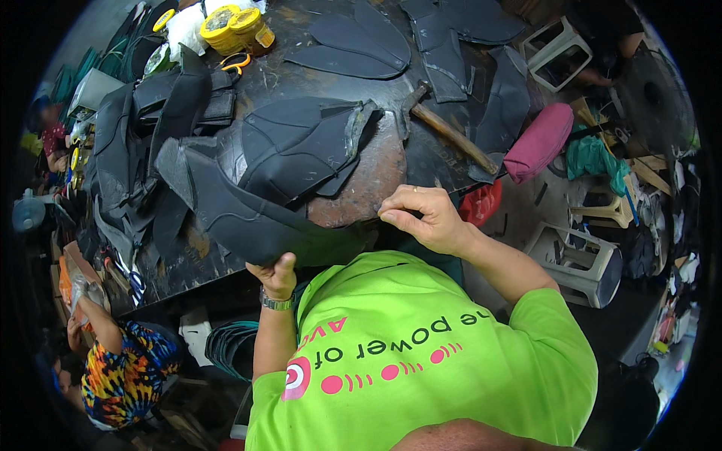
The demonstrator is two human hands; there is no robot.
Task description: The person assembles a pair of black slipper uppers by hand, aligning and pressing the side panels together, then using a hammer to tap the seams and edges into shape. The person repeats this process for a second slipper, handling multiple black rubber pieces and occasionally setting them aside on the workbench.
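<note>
My left hand grips the lower edge of a black stitched panel at the near edge of the work table. Its thumb shows in front of the edge; the other fingers are mostly hidden. My right hand, wearing a ring, is closed in a pinch beside the panel's right end. What it pinches, if anything, is too small to make out. Just beyond lies a worn brown slab. More black stitched pieces are stacked partly over that slab. A wooden-handled hammer rests to its right.
Black cut pieces lie across the far table. Yellow tubs and orange-handled scissors sit at the far left. A pink roll is at the right edge, near plastic stools. Another person is at lower left.
</note>
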